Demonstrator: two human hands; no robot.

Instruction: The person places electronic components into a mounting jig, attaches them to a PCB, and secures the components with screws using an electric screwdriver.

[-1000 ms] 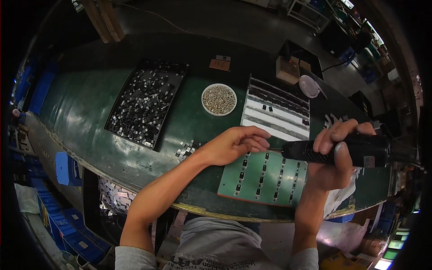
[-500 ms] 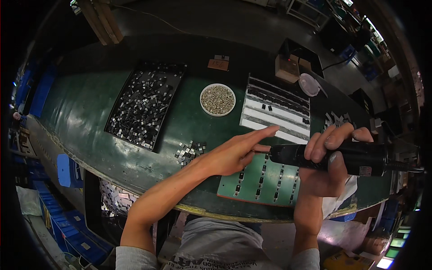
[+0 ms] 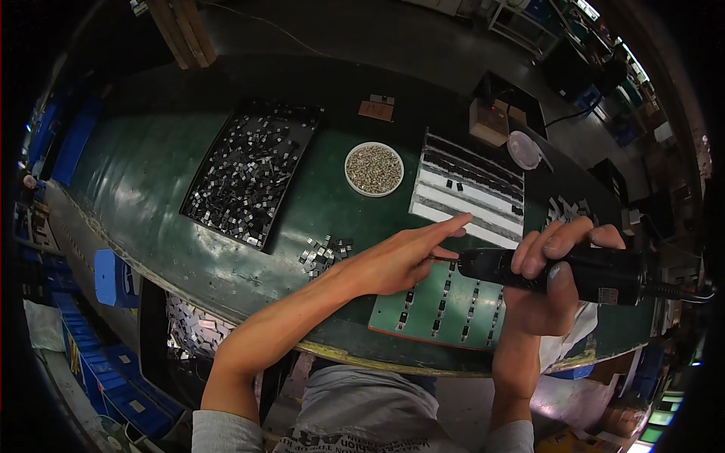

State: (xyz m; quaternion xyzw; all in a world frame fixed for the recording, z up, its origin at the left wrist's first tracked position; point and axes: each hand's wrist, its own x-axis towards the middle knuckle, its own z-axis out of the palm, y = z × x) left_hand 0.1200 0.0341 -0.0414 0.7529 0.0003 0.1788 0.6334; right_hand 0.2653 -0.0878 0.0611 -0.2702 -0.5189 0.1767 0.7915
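Observation:
My right hand [image 3: 555, 260] is wrapped round a black corded electric screwdriver [image 3: 491, 264], held sideways with its bit pointing left. At the end of the bit is my left hand [image 3: 404, 264], index finger stretched out, thumb and another finger closed in by the tip. Anything small pinched there is hidden. Below both hands lies a green board [image 3: 419, 321] with a reddish edge, bearing rows of small black components with metal tabs [image 3: 436, 325]. Beside my left forearm sits a loose pile of similar components [image 3: 323, 253].
A black tray [image 3: 260, 245] full of black components lies left. Mid-table stands a round white dish [image 3: 374, 169] of small metal screws. A white-and-black striped panel [image 3: 461, 198] lies behind my hands. A wooden block [image 3: 488, 123] and a white lid-like disc [image 3: 524, 151] are at back right.
The whole view has shifted slightly. Both hands and the screwdriver keep nearly the same pose over the board, with the bit tip still at my left fingers.

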